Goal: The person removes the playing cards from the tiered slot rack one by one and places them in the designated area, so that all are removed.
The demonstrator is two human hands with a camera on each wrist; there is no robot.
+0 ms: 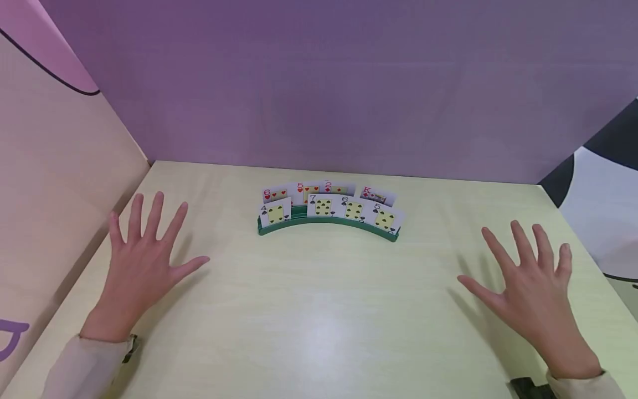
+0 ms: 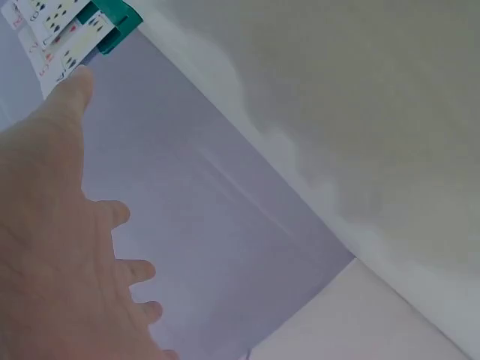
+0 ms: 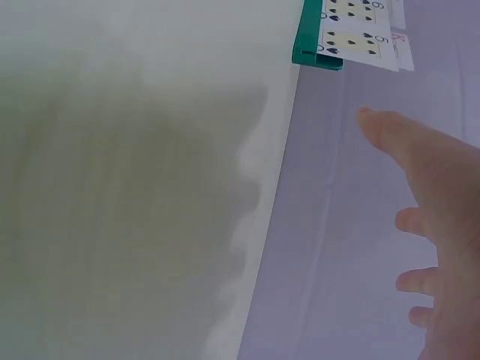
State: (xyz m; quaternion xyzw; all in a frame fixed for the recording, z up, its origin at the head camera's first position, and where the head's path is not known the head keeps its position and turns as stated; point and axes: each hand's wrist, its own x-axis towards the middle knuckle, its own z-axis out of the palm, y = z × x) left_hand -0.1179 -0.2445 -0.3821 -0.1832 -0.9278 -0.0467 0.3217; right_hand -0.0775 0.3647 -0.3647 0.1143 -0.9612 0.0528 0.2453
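A curved green card holder point(image 1: 324, 220) stands on the far middle of the table, with playing cards upright in two rows. In front are a black 4 point(image 1: 275, 213) at the left, then, past a gap, a 7 point(image 1: 319, 206), a 6 point(image 1: 354, 209) and a 5 point(image 1: 385, 218). Red cards stand behind, among them a king point(image 1: 377, 195) at the right. My left hand point(image 1: 142, 271), fingers spread, is left of the holder and holds nothing. To the right, my right hand point(image 1: 535, 299) is likewise spread and bare. Both wrist views show the holder's end beyond the thumb.
The pale table point(image 1: 319, 310) meets a purple panel point(image 1: 339, 94) at its back edge. A light wall point(image 1: 65, 183) borders the left side. At the right, a black-and-white surface point(image 1: 608, 210) lies beyond the table edge. Dark bands point(image 1: 532, 388) show at the wrists.
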